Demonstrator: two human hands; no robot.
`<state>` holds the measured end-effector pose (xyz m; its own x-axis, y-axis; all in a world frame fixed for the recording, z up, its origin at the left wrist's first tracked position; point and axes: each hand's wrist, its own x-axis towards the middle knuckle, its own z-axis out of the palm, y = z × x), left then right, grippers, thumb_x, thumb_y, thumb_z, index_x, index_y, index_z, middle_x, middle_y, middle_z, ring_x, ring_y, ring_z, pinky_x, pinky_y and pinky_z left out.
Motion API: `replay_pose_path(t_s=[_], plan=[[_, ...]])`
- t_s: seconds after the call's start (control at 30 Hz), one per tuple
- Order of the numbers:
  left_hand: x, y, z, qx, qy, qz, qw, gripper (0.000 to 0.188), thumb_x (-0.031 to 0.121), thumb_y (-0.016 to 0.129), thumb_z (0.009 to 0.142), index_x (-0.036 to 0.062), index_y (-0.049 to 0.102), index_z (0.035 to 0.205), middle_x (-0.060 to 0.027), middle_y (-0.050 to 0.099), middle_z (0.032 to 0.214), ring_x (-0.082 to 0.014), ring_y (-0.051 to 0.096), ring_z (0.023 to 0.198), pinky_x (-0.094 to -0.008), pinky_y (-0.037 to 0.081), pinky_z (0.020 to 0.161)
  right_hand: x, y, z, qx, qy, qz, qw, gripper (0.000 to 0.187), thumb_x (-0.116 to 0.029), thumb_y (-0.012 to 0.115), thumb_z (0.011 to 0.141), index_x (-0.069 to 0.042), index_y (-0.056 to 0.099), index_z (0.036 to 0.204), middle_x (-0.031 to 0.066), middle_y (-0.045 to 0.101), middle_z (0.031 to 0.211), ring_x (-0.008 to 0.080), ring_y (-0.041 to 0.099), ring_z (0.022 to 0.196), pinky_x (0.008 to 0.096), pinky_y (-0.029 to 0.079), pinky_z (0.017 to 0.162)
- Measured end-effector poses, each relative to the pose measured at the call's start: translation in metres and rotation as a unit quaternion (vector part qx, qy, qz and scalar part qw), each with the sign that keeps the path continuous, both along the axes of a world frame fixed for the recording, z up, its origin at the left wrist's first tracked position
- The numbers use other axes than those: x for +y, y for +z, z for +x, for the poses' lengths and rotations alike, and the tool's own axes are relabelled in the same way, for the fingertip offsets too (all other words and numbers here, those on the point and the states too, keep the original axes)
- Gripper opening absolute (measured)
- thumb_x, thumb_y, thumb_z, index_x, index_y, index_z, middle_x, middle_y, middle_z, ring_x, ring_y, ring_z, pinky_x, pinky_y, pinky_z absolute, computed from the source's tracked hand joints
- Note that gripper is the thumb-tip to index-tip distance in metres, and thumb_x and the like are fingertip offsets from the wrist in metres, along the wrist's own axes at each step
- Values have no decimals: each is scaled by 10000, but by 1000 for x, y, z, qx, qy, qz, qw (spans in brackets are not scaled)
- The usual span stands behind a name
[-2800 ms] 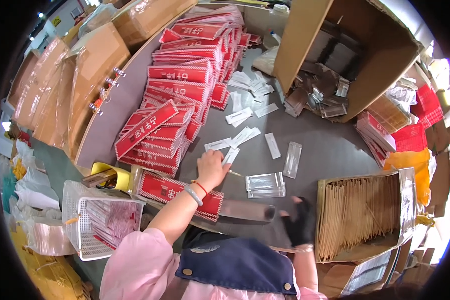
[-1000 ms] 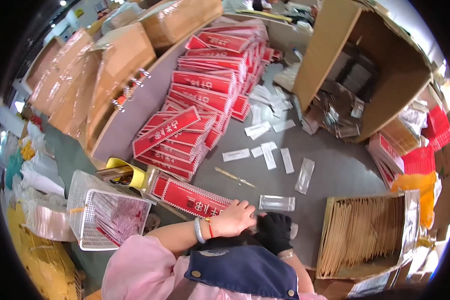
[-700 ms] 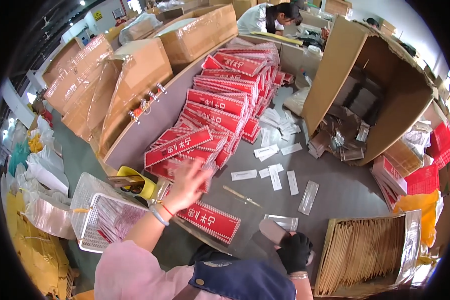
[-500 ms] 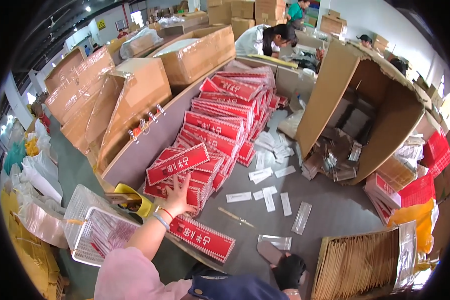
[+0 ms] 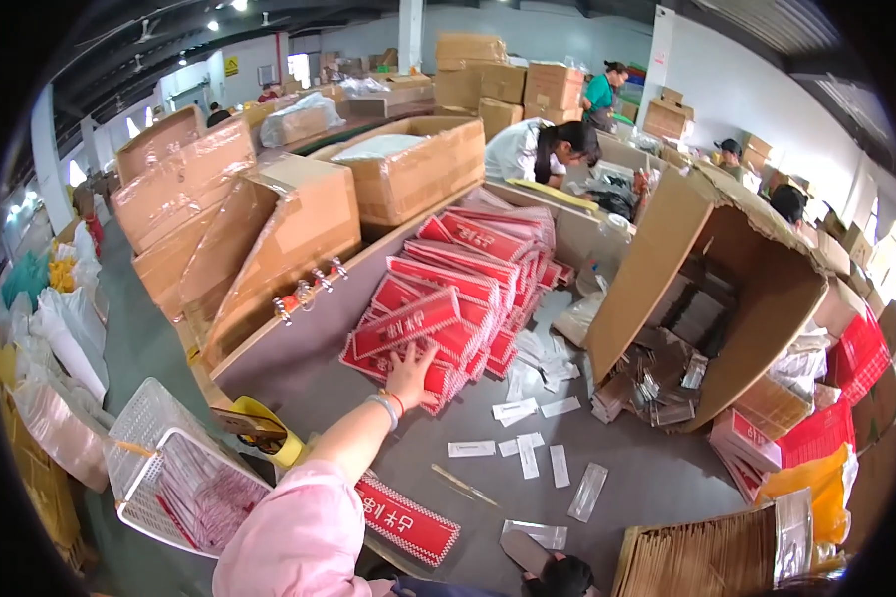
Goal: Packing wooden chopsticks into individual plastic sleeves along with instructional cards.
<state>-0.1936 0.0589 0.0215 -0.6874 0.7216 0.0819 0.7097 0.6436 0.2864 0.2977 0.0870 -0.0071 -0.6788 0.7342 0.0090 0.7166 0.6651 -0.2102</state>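
Note:
My left hand (image 5: 408, 374) lies with spread fingers on the near end of a heap of red printed packets (image 5: 468, 269). The packets have checked borders and overlap one another, and one lies slantwise on top beside my fingertips. Nearer to me, a single red packet (image 5: 408, 519) lies flat, partly covered by my pink sleeve. My right hand (image 5: 562, 577), in a black glove, shows only in part at the lower edge. A flat, rounded grey-brown shape (image 5: 523, 549) sticks out beside it, next to a clear packet (image 5: 536, 534). I cannot make out its fingers.
Small white slips (image 5: 513, 410) and a thin pair of sticks (image 5: 465, 485) lie mid-table. A tipped cardboard box (image 5: 657, 269) holds small packets at right. Wooden sticks fill a box (image 5: 707, 557) near right. A white basket (image 5: 134, 507) and yellow container (image 5: 287, 453) stand left. Another person (image 5: 538, 154) works beyond.
The view has tilted up. My left hand has moved away from me and to the right, and the near end of the red heap has shifted with it. The single packet stays on the table.

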Motion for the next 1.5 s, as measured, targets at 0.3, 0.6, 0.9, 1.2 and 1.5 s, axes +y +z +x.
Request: replay_pose_path(t_s=[0.3, 0.6, 0.9, 1.2, 1.5], plan=[[-62, 7, 42, 55, -244, 39, 967, 771, 122, 857, 611, 106, 520, 1304, -129, 518, 1208, -347, 553, 1090, -429, 505, 915, 4, -25, 20, 1, 40, 14, 999, 557, -497, 756, 692, -107, 629, 1068, 127, 640, 972, 360, 601, 953, 504, 474, 798], [-120, 32, 205, -46, -523, -106, 844, 621, 222, 844, 606, 226, 642, 1193, -120, 456, 1367, -357, 419, 1272, -569, 401, 982, 0, 30, 2, 95, 19, -52, 994, 480, -310, 826, 650, -26, 639, 988, 172, 614, 997, 367, 570, 974, 456, 468, 862], [-125, -1, 199, -147, -473, -22, 868, 592, 299, 850, 642, 147, 646, 1176, -196, 412, 1421, -367, 435, 1294, -513, 364, 1050, -13, 57, -3, 139, 62, -49, 987, 487, -348, 814, 626, -86, 639, 998, 95, 620, 1017, 323, 577, 995, 469, 456, 848], [-133, -16, 231, -89, -146, 25, 985, 910, 469, 845, 634, -1, 493, 1329, -184, 431, 1377, -400, 348, 1321, -605, 229, 1112, -18, 56, -18, 71, 77, -94, 990, 564, -369, 813, 658, -74, 595, 1086, 95, 605, 1011, 312, 570, 1006, 447, 431, 849], [-137, -28, 224, -149, -130, 75, 977, 957, 487, 851, 616, 10, 482, 1358, -190, 423, 1405, -425, 299, 1362, -628, 164, 1134, -17, 49, -38, 77, 146, -115, 980, 574, -420, 809, 659, -83, 595, 1072, 120, 591, 1017, 329, 563, 963, 462, 416, 826]])
